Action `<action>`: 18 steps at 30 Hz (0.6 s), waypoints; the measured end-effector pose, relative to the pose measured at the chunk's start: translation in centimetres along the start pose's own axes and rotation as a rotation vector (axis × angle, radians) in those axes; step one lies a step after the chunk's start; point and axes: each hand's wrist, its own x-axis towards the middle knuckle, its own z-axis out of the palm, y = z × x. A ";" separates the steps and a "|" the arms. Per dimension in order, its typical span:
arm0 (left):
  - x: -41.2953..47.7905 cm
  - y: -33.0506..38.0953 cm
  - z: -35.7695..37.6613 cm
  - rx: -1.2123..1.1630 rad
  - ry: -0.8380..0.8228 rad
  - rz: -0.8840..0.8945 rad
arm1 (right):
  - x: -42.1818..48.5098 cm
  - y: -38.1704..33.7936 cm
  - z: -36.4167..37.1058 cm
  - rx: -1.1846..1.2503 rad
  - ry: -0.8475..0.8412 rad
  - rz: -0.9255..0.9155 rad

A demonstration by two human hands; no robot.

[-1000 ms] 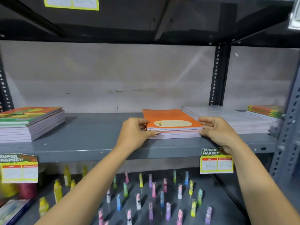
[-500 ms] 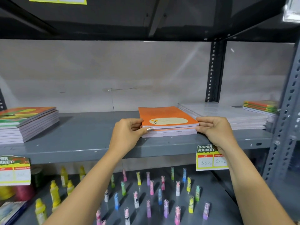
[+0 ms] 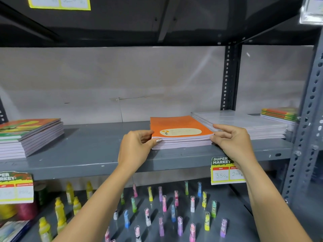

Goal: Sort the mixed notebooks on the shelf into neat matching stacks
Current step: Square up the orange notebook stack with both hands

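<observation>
A short stack of orange notebooks (image 3: 178,124) lies near the front of the grey shelf (image 3: 90,151), right of centre. My left hand (image 3: 136,147) grips the stack's left front corner, thumb on its front edge. My right hand (image 3: 232,140) presses its fingers against the stack's right side. To the right lies a stack of clear-wrapped white notebooks (image 3: 244,123). A small stack with orange and green covers (image 3: 279,113) sits at the far right. At the far left stands a taller stack topped by an orange and green cover (image 3: 28,135).
A dark upright post (image 3: 227,75) stands behind the white stack and a perforated grey post (image 3: 305,128) at the right. Price tags (image 3: 225,170) hang from the shelf edge. The lower shelf holds several small coloured tubes (image 3: 164,203) and yellow bottles (image 3: 59,208).
Both hands stay at the sides of the orange stack. The camera has shifted slightly, and the stack looks a little squarer to the shelf edge.
</observation>
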 end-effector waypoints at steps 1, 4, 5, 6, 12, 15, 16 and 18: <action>0.0 0.1 0.0 0.002 0.005 0.000 | 0.0 0.0 0.0 -0.001 0.004 0.000; 0.1 0.3 0.1 0.010 0.016 -0.005 | 0.3 0.1 0.2 0.013 0.031 -0.007; 0.1 0.3 0.2 0.020 0.016 -0.006 | 0.3 0.2 0.3 0.021 0.032 -0.004; 0.1 0.3 0.2 0.028 0.014 -0.006 | 0.4 0.2 0.3 0.030 0.027 0.002; -0.2 0.5 0.0 0.040 -0.020 0.017 | 0.6 0.3 -0.2 0.057 -0.046 0.044; -0.3 0.5 0.0 0.025 -0.037 0.021 | 0.9 0.4 -0.2 0.077 -0.052 0.074; -0.2 0.5 0.0 0.021 -0.035 0.023 | 1.0 0.5 -0.2 0.087 -0.045 0.081; -0.2 0.6 0.1 0.014 -0.036 0.024 | 1.1 0.7 0.0 0.091 -0.027 0.084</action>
